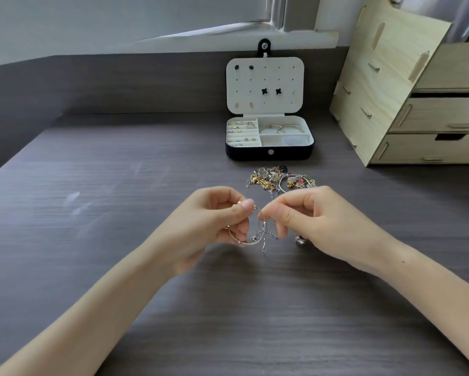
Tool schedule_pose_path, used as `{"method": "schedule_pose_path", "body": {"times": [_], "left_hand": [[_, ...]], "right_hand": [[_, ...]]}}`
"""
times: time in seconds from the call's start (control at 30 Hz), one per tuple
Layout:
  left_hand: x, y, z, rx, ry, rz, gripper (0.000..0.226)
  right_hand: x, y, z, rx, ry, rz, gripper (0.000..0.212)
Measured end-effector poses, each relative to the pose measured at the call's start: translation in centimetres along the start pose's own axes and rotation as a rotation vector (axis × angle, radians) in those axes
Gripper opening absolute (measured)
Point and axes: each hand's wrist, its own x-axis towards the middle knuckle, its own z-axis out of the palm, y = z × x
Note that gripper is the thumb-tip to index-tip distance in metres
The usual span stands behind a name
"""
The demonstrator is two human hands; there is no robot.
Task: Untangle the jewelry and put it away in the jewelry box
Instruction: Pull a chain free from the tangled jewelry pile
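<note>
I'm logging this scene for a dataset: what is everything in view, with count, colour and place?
jewelry box: one, black with white lining, open, back of desk
clover studs: two, black, on the box lid
tangled pile: one, gold and silver mixed, before the box
bangle: one, gold-toned, held between the hands
chain: one, silver, hanging between the hands
drawer unit: one, pale wood, right of the box
desk: one, dark grey, under everything
left hand: one, pinches the bangle
right hand: one, pinches the chain
</note>
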Motion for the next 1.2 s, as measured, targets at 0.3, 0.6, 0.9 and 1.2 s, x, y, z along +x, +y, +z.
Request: {"method": "schedule_pose_path", "body": {"times": [0.3, 0.6, 0.9, 1.2], "left_hand": [[-0.2, -0.3, -0.9, -0.072, 0.051, -0.041, 0.015], [0.3, -0.5, -1.7, -0.068, 0.148, -0.054, 0.018], [0.8, -0.2, -3.2, -0.102, 0.268, -0.043, 0.019], [1.1, 0.1, -4.8, -0.076, 0.356, -0.006, 0.019]], "right_hand": [[-0.4, -0.1, -2.1, 0.004, 0.021, -0.006, 0.010], [-0.3, 0.6, -3.4, -0.451, 0.178, -0.015, 0.010], [-0.4, 0.3, -3.9, -0.881, 0.319, 0.213, 0.010], [-0.6, 0.6, -3.7, -0.907, 0.184, 0.127, 0.011]]}}
